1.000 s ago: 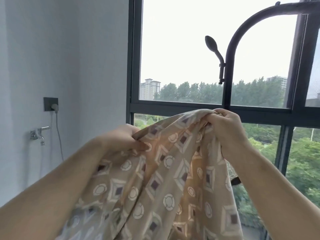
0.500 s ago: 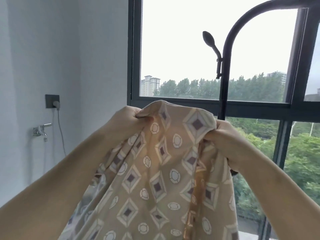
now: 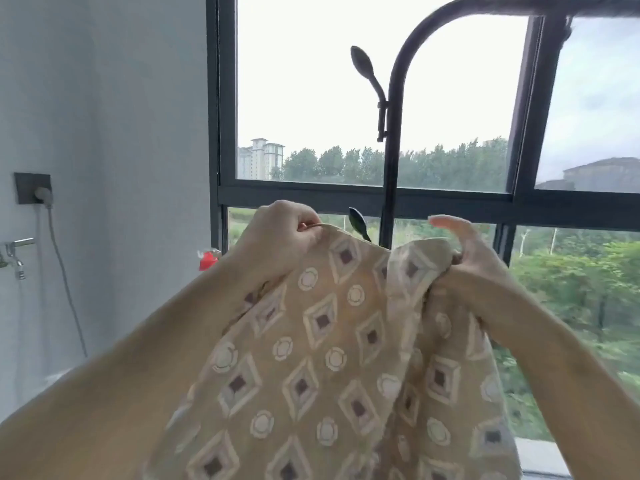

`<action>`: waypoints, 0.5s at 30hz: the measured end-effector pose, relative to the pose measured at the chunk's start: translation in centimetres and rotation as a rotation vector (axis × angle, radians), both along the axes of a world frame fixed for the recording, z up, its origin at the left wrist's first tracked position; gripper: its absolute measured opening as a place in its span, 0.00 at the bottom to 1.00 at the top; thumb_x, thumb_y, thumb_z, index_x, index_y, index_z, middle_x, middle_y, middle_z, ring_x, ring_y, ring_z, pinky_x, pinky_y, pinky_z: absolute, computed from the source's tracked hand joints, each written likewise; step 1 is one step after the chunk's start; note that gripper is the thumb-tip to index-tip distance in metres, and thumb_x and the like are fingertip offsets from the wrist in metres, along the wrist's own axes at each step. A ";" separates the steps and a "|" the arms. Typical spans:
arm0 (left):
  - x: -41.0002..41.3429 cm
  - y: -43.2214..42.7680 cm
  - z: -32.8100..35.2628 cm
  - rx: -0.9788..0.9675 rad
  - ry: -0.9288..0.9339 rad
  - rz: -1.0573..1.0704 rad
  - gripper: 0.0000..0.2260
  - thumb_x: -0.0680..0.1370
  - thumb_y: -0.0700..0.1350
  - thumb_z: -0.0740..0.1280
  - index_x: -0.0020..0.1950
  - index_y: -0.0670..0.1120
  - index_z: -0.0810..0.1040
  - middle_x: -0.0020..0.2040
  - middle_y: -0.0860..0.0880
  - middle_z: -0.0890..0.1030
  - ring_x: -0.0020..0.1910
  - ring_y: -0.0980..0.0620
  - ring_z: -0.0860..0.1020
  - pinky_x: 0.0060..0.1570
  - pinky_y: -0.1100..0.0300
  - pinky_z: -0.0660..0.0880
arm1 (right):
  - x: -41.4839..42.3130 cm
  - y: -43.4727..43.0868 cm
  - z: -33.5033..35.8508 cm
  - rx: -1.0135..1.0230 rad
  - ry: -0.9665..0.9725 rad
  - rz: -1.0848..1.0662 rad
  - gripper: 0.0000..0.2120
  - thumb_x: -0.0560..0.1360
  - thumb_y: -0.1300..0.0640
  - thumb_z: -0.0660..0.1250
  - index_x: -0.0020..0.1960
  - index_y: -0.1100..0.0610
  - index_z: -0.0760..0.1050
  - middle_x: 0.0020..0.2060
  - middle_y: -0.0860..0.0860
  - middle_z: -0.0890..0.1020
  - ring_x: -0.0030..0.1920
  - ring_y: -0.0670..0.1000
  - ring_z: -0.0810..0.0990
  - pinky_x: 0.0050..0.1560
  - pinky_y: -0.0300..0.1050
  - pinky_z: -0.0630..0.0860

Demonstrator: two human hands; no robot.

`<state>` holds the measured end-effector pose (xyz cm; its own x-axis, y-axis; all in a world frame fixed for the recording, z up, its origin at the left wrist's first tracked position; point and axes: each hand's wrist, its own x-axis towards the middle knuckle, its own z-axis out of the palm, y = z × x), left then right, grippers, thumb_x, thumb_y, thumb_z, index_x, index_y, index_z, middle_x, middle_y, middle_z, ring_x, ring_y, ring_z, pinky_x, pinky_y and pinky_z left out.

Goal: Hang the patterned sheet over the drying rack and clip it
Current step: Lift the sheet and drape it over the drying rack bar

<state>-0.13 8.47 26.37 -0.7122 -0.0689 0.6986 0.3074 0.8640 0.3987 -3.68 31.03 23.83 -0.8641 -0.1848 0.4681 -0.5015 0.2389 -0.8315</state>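
Observation:
A tan sheet [image 3: 322, 341] printed with diamonds and circles hangs from both my hands in front of me. My left hand [image 3: 280, 237] pinches its top edge at the left. My right hand [image 3: 474, 258] grips a bunched fold of the same edge at the right, with the forefinger raised. The black drying rack [image 3: 391, 150] stands just behind the sheet, its upright post curving over into a top bar at the upper right. A spoon-shaped hook [image 3: 367, 71] sticks out from the post, and a second hook [image 3: 358, 223] shows just above the sheet's edge. No clip is visible.
A large black-framed window [image 3: 381, 197] fills the wall behind the rack. On the grey wall at the left are a socket with a plug and cable [image 3: 34, 190] and a metal tap [image 3: 15, 254]. A small red object [image 3: 207, 259] sits by the window's lower left corner.
My hands have spread apart along the top edge, pulling the sheet wider and flatter. The right forefinger has lifted off the cloth. The view has tilted slightly upward.

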 end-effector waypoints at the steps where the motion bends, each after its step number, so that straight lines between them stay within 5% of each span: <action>1: -0.3 0.9 0.4 -0.006 0.012 -0.020 0.07 0.76 0.47 0.67 0.46 0.46 0.83 0.37 0.53 0.80 0.38 0.57 0.76 0.37 0.69 0.70 | 0.6 -0.9 0.6 0.037 -0.004 0.130 0.36 0.63 0.68 0.72 0.64 0.43 0.66 0.38 0.54 0.79 0.32 0.48 0.78 0.32 0.41 0.76; 4: -0.6 3.1 1.6 0.004 0.028 -0.139 0.06 0.75 0.48 0.69 0.44 0.47 0.84 0.37 0.52 0.82 0.38 0.56 0.78 0.41 0.62 0.74 | 1.4 -3.0 2.1 0.146 -0.048 0.301 0.34 0.67 0.66 0.73 0.65 0.44 0.65 0.44 0.50 0.80 0.39 0.48 0.80 0.41 0.39 0.79; 9: -0.1 5.2 3.2 0.152 -0.016 -0.327 0.03 0.72 0.48 0.72 0.39 0.52 0.82 0.36 0.52 0.83 0.36 0.56 0.78 0.42 0.61 0.76 | 0.5 -2.7 3.3 0.012 0.037 0.226 0.06 0.69 0.68 0.70 0.44 0.59 0.78 0.38 0.56 0.78 0.39 0.51 0.77 0.40 0.44 0.75; 15: -0.4 4.1 5.1 0.158 -0.366 -0.319 0.10 0.73 0.54 0.69 0.40 0.48 0.78 0.35 0.52 0.80 0.34 0.53 0.78 0.36 0.62 0.74 | -0.2 0.8 8.2 -0.280 0.128 0.022 0.06 0.71 0.66 0.70 0.38 0.59 0.74 0.33 0.52 0.78 0.29 0.47 0.78 0.33 0.40 0.77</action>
<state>-0.49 12.57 31.51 -0.9111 0.1068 0.3981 0.3617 0.6704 0.6479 -3.85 31.87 31.99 -0.7924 -0.0513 0.6078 -0.6086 -0.0021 -0.7935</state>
